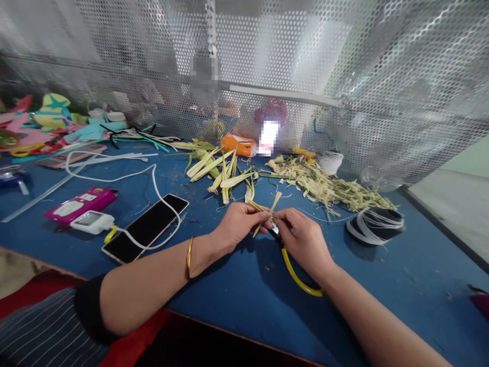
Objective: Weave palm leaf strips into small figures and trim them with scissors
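My left hand [241, 223] is closed, pinching a pale yellow-green plant strip [277, 200] between thumb and fingers. Close against it, my right hand [305, 242] has its thumb and forefinger at the same strip. A hand tool with a curved yellow handle [292, 272] sits under the right palm, its metal tip [275, 228] showing between the hands. Whether it is scissors or pliers is hidden by the fingers. Just beyond lie broad dried leaf strips [221, 171] in a loose pile. Right of them spreads a heap of thinner, shredded plant pieces [324, 186].
A spool wound with white thread [376, 226] stands at right. At left are a black-screened phone [147, 228], a white cable [155, 178] and a magenta device [82, 204]. Behind are an orange packet [239, 145], coloured cutouts [53, 112] and a perforated metal screen [275, 56].
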A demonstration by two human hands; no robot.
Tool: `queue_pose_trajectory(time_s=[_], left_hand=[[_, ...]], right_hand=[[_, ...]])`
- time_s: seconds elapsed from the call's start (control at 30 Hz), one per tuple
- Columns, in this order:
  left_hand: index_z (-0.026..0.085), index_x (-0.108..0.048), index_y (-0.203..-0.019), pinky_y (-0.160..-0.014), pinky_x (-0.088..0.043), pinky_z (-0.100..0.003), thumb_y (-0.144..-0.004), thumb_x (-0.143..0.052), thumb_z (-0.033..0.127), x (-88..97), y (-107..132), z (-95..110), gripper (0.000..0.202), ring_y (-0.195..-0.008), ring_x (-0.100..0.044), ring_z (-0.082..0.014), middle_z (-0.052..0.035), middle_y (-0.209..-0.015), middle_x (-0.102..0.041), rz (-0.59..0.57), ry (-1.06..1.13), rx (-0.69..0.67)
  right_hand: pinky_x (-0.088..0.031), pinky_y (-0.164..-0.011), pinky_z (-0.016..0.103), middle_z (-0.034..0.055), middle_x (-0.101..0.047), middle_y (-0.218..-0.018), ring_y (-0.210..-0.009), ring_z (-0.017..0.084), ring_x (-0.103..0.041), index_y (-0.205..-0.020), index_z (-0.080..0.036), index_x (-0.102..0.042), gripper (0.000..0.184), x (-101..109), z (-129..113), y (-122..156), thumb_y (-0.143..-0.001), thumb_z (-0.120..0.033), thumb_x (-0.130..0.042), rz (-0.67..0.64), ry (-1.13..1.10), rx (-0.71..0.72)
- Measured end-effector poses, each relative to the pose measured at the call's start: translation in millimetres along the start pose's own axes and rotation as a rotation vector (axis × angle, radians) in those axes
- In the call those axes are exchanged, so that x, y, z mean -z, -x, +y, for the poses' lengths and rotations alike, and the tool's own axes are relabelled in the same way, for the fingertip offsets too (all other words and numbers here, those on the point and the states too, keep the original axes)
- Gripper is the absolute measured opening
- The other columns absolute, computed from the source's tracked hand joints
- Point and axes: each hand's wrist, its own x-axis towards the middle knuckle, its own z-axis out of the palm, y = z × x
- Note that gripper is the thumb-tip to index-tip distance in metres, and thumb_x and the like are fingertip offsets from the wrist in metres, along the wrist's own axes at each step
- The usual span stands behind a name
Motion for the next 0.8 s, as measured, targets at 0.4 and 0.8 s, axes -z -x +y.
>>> queue_pose_trajectory(time_s=[0.4,0.8], left_hand=[[0.011,-0.071,-0.079,-0.062,-0.051,-0.024,-0.076,-0.072,0.015,-2.7,1.8,0.4,0.005,-0.053,-0.060,-0.0085,-0.0022,-0.061,-0.068,0.001,-0.014,0.001],[0.011,-0.070,-0.076,-0.053,-0.044,-0.021,-0.078,-0.069,0.011,-0.7,-0.7,5.0,0.003,-0.053,-0.061,-0.0092,-0.0024,-0.061,-0.067,0.155,-0.026,-0.044]], right_hand=[[-0.040,-0.048,0.022,-0.0028,-0.056,-0.056,-0.045,0.009,-0.051,-0.064,-0.017,-0.058,0.027,-1.0,-2.8,-6.2,-0.073,-0.041,-0.066,-0.124,-0.632,-0.468],[-0.046,-0.056,0.025,-0.0020,-0.062,-0.060,-0.053,0.013,-0.059,-0.072,-0.019,-0.062,0.020,11.6,-9.7,-9.0,-0.075,-0.039,-0.063,-0.182,-0.489,-0.418]])
